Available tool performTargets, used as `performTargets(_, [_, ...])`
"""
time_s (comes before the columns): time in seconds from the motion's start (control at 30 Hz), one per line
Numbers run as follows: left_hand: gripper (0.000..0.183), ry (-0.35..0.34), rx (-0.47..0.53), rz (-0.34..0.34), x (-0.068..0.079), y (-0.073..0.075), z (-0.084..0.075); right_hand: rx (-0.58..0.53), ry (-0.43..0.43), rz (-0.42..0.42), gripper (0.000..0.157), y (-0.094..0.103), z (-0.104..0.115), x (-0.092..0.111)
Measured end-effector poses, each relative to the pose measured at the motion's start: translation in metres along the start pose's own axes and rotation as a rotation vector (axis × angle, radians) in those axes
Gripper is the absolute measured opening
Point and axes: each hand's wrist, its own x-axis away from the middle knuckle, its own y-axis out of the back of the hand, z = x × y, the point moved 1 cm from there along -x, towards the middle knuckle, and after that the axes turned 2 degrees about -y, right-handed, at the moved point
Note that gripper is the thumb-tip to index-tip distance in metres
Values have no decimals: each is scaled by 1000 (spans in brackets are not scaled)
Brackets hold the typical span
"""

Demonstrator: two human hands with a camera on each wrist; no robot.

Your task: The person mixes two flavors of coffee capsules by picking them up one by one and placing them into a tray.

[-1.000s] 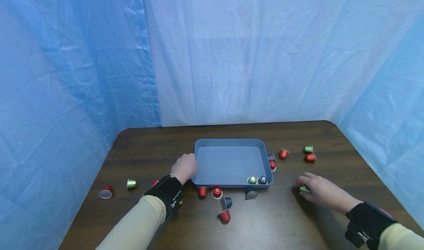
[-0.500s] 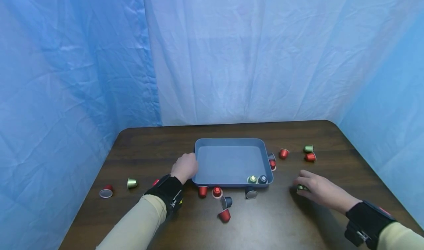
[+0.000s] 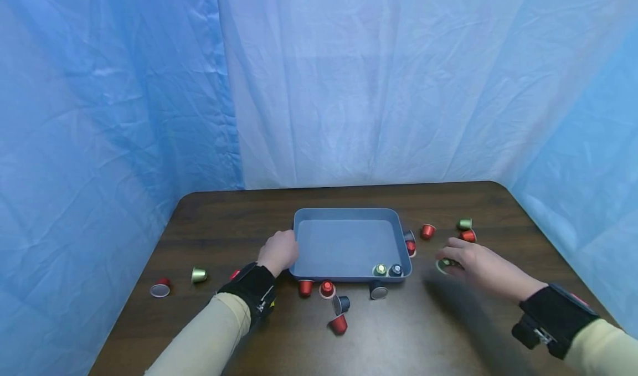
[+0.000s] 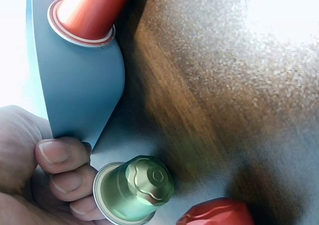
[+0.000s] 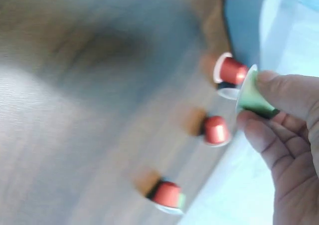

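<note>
In the head view my left hand (image 3: 279,252) grips the left wall of a blue-grey tray (image 3: 344,212), its fingers curled at the rim. A green coffee capsule (image 4: 132,190) lies right beside those fingertips in the left wrist view, with a red capsule (image 4: 219,214) nearby. Inside the tray's near right corner sit a green capsule (image 3: 380,270) and a dark blue one (image 3: 396,270). My right hand (image 3: 473,262), raised over the table to the right of the tray, pinches another green capsule (image 5: 254,98) between thumb and fingers.
Along the tray's near side lie red capsules (image 3: 305,288) and dark blue ones (image 3: 377,290). Several more sit at its right, including a red (image 3: 427,231) and a green one (image 3: 464,224). A green (image 3: 198,275) and a red capsule (image 3: 160,288) lie far left. Blue sheets (image 3: 369,88) surround the table.
My right hand has lifted and moved away from me, with the green capsule held in it. The left hand and the tray have stayed in place.
</note>
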Motion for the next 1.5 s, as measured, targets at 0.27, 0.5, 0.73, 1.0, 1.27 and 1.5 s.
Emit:
performTargets(0.27, [22, 1, 12, 0, 2, 1, -1, 33, 153, -60, 33, 16, 22, -20])
performTargets(0.5, [21, 3, 15, -3, -1, -1, 0, 51, 274, -72, 32, 13, 43, -43])
performTargets(0.73, [21, 32, 32, 17, -4, -3, 0, 45, 281, 27, 30, 4, 65, -66])
performTargets(1.0, [21, 32, 40, 17, -2, -2, 2, 31, 308, 98, 28, -11, 86, -90])
performTargets(1.27, [20, 34, 50, 9, -2, -1, 3, 126, 399, 115, 27, -33, 96, -106])
performTargets(1.5, [22, 27, 42, 15, -2, -3, 3, 218, 436, 129, 25, -46, 96, -110])
